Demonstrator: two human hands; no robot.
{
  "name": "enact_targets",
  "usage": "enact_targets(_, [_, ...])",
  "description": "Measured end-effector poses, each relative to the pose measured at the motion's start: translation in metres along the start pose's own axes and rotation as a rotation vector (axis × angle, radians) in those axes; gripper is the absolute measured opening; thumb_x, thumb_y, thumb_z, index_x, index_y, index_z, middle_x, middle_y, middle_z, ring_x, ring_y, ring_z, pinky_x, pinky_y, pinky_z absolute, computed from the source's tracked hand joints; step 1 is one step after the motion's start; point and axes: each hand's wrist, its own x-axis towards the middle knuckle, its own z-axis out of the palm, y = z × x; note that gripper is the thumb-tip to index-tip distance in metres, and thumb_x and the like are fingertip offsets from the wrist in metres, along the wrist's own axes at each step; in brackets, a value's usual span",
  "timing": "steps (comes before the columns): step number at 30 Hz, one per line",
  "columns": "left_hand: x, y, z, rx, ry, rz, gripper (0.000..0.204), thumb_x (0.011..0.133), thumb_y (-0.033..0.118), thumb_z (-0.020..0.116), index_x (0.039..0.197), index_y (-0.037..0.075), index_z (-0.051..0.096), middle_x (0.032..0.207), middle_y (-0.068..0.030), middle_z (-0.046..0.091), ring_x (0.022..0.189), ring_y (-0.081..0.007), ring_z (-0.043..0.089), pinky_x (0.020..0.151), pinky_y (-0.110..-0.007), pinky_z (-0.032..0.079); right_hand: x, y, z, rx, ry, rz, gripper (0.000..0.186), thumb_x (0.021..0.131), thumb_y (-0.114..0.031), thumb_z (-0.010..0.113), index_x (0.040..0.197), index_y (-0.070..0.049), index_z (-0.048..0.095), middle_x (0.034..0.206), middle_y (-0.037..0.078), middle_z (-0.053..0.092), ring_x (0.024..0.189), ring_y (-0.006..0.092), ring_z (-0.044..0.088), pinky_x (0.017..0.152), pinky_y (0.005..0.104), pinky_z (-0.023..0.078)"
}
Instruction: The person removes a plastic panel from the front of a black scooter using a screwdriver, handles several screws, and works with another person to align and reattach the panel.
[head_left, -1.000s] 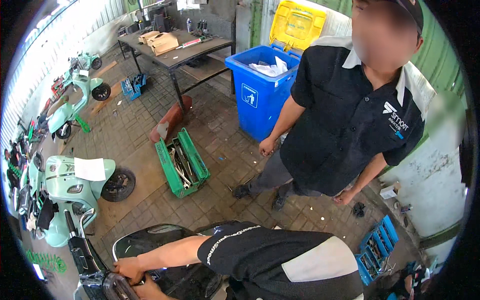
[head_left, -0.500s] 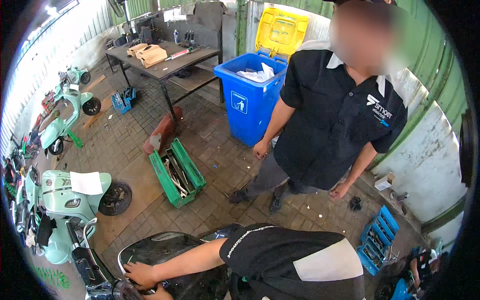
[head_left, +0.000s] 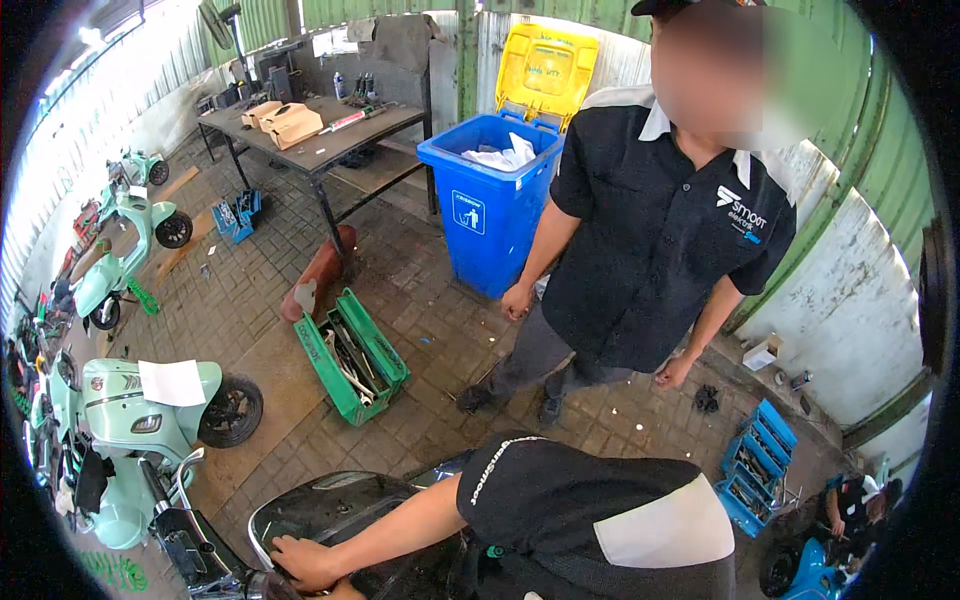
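My right arm, in a black short sleeve with a pale shoulder panel, stretches left over a black scooter at the lower edge. My right hand lies palm down on its dark panel, just inside the bright curved rim, fingers apart and pointing left. Below it, a bit of skin that looks like my left hand shows at the lower edge; its fingers are hidden. To the left of both hands are the scooter's handlebar and dark handlebar cover. I can make out no tool in my right hand.
A co-worker in a black shirt stands ahead, arms hanging. A green toolbox with wrenches, a blue bin and a workbench stand beyond. Mint scooters line the left; a blue toolbox and another person are at right.
The view has shifted slightly. My right hand has drawn back a little to the right over the dark panel. The co-worker's arms hang as before.
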Motion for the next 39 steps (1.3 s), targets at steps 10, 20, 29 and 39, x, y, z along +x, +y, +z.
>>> enact_targets(10, [-0.007,0.010,0.000,0.031,0.034,0.054,0.048,0.072,0.043,0.066,0.092,0.002,0.051,0.082,-0.0090,0.054,0.074,-0.0223,0.052,0.066,-0.032,0.043,0.047,0.031,0.026,-0.112,-0.074,-0.050,0.041,0.059,-0.017,0.066,0.093,0.003,0.054,0.097,0.021,0.052,0.094,0.0356,0.052,0.080,0.0412,0.045])
enact_targets(20, [-0.011,-0.006,-0.033,-0.327,-0.283,-0.295,0.073,0.051,0.051,0.079,0.090,-0.006,0.054,0.088,-0.0224,0.057,0.083,-0.0386,0.054,0.074,-0.046,0.043,0.022,0.013,-0.020,0.126,-0.214,-0.026,0.034,0.059,-0.018,0.065,0.085,0.002,0.058,0.085,0.019,0.058,0.079,0.0352,0.057,0.071,0.0412,0.046])
enact_targets(29, [-0.018,0.001,-0.074,-0.276,-0.500,-0.214,0.085,0.058,0.034,0.074,0.118,-0.012,0.035,0.116,-0.0319,0.042,0.111,-0.0421,0.040,0.095,-0.048,0.030,-0.175,0.176,-0.054,0.004,-0.040,0.638,0.044,0.075,-0.029,0.059,0.106,0.001,0.052,0.098,0.021,0.060,0.092,0.0321,0.058,0.077,0.0382,0.044])
enact_targets(39, [-0.074,-0.048,-0.093,-0.320,-0.355,0.196,0.086,0.069,0.046,0.068,0.130,-0.001,0.031,0.127,-0.0283,0.036,0.119,-0.0406,0.034,0.098,-0.051,0.025,-0.556,0.272,-0.050,-0.261,0.321,1.517,0.039,0.075,-0.027,0.056,0.093,0.008,0.060,0.093,0.026,0.061,0.088,0.0359,0.060,0.074,0.0399,0.047])
